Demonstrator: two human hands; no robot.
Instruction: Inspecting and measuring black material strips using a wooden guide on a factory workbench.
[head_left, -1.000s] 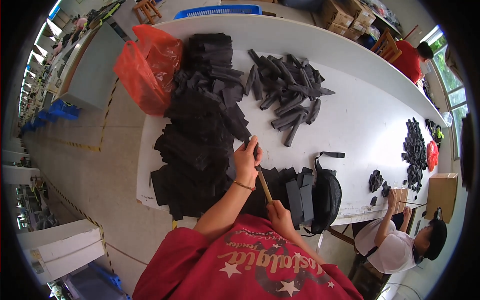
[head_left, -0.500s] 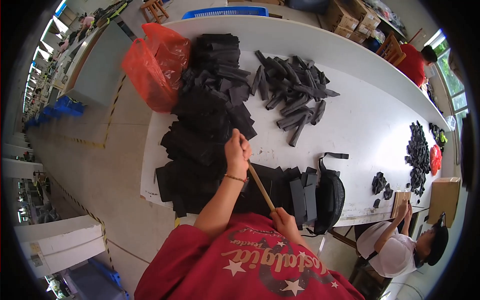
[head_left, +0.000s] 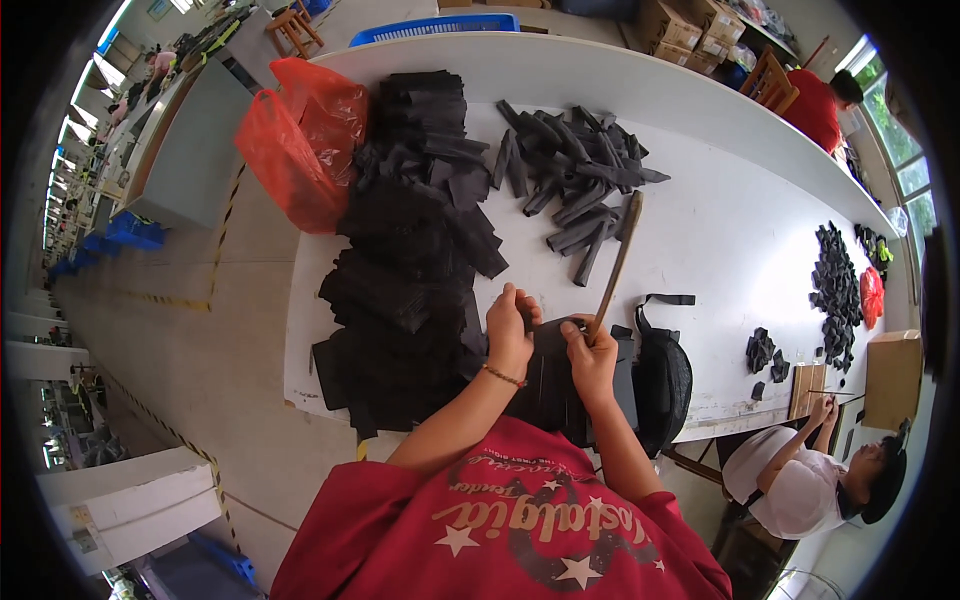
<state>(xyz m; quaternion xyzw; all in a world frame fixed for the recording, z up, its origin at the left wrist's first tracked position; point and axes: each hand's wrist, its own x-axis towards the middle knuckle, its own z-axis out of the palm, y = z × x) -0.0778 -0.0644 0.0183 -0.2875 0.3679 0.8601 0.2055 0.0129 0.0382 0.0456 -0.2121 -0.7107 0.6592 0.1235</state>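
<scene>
In my right hand [head_left: 592, 358] is a slim wooden stick [head_left: 618, 262], its far end tilted up over the white table. The right fingers are also close to the edge of a black fabric piece [head_left: 556, 345] in front of my shirt. Just left of it my left hand [head_left: 512, 328] is closed, fingers curled, with something dark at the fingertips that I cannot make out. A big heap of flat black fabric pieces [head_left: 395, 265] lies left of my hands. Beyond them is a pile of rolled black fabric tubes [head_left: 580, 165].
A red plastic bag [head_left: 305, 150] stands at the table's far left. A black mesh bag [head_left: 663, 385] lies right of my right hand. Along the back runs a raised white ledge [head_left: 640, 75]. A co-worker in white [head_left: 790, 480] sits at the right, near small black pieces [head_left: 832, 290].
The stick has swung from pointing down at my shirt to pointing up and away, now only in my right hand. My left hand has let go of it; my right hand has moved farther forward.
</scene>
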